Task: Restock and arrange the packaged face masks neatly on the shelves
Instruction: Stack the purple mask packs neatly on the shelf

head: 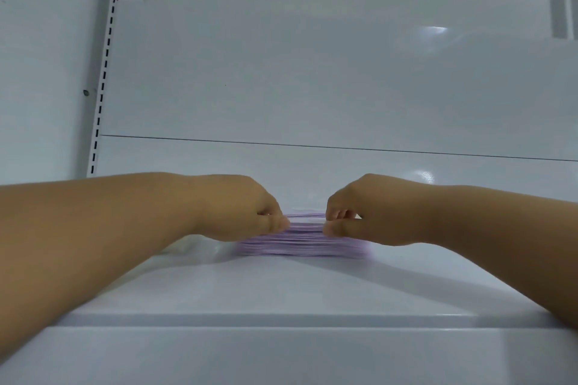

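Note:
A flat stack of several pale purple face mask packets lies on the white shelf, seen edge-on near the back panel. My left hand rests on the stack's left side, thumb and fingers pinched on the upper packets. My right hand mirrors it on the right side, fingertips curled over the top packets and thumb pressed at their edge. Both forearms reach in from the lower corners. The tops of the packets are hidden by the low viewing angle.
The white back panel rises right behind the stack, with a horizontal seam across it. A slotted upright rail runs along the left. The shelf's front lip crosses below my arms. A grey reflection shows at the upper right.

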`<state>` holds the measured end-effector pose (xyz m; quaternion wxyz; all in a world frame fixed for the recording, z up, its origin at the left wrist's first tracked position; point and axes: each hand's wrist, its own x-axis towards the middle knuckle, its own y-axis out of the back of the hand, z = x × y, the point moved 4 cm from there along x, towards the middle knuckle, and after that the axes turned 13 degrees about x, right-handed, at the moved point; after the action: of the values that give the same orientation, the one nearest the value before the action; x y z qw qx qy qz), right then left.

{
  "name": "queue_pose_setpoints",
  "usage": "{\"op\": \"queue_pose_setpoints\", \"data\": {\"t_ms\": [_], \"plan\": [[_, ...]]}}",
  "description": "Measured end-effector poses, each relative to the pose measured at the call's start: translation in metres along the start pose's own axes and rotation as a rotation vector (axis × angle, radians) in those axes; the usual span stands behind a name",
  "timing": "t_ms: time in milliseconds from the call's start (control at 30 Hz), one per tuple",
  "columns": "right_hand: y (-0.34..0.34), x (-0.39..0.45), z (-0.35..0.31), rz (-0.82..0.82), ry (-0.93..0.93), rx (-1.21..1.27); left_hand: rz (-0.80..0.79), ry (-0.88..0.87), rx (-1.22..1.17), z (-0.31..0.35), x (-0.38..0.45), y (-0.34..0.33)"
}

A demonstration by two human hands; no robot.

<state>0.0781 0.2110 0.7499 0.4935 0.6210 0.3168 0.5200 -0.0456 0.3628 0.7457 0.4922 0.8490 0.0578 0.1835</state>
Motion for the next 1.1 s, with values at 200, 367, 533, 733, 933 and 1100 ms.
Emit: {"op": "queue_pose_setpoints", "data": {"t_ms": [200,367,533,733,933,1100], "plan": [[-0.004,0.005,-0.004,0.006,-0.015,-0.034,-0.022,0.048,0.022,-0.002,-0.004,-0.003],[0.004,0.01,0.004,0.011,-0.222,0.306,-0.077,0.108,-0.166,-0.007,-0.004,0.004],[0.019,0.032,0.003,0.004,-0.273,0.145,-0.167,0.153,-0.029,-0.01,0.02,0.028],[-0.01,0.043,0.013,-0.21,-0.438,0.328,-0.243,0.173,-0.064,0.011,0.039,0.01],[-0.019,0.044,0.022,-0.253,-0.489,0.328,-0.244,0.225,-0.205,0.004,0.037,-0.004],[-0.012,0.051,0.02,-0.118,-0.412,0.292,-0.193,0.272,-0.324,-0.011,0.045,-0.006]]}}
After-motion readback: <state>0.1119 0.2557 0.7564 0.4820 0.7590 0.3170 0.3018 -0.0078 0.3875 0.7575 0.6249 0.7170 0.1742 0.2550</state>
